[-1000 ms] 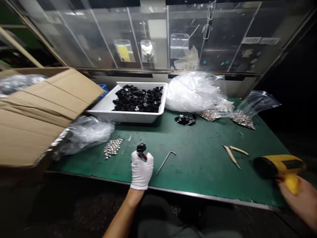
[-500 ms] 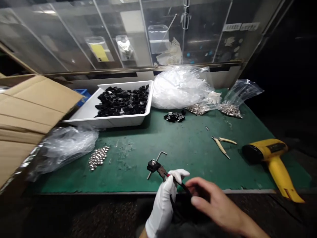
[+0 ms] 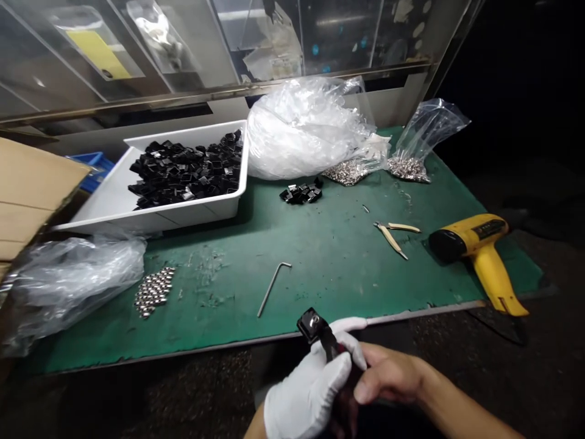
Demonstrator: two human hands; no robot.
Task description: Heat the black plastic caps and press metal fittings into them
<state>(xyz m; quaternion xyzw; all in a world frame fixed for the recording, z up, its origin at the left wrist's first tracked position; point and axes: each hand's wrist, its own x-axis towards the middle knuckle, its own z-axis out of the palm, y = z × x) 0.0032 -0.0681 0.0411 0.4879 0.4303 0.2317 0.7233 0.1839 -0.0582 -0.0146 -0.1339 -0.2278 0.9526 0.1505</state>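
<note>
Beside green bench (image 3: 233, 256), clenching pliers (image 3: 329, 346) in left hand (image 3: 307, 385), having freed right hand (image 3: 390, 373) (grip unclear) from heat gun (image 3: 478, 241), apparently pausing heating.

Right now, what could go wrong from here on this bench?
The black part, on the dark tool in the gloved left grip, is by the front edge of the table; it might fall if it slips. The handle of the yellow heat gun juts past that edge, so a knock could tip it down. The metal pieces lie beside a plastic bag; tugging it might scatter them.
</note>
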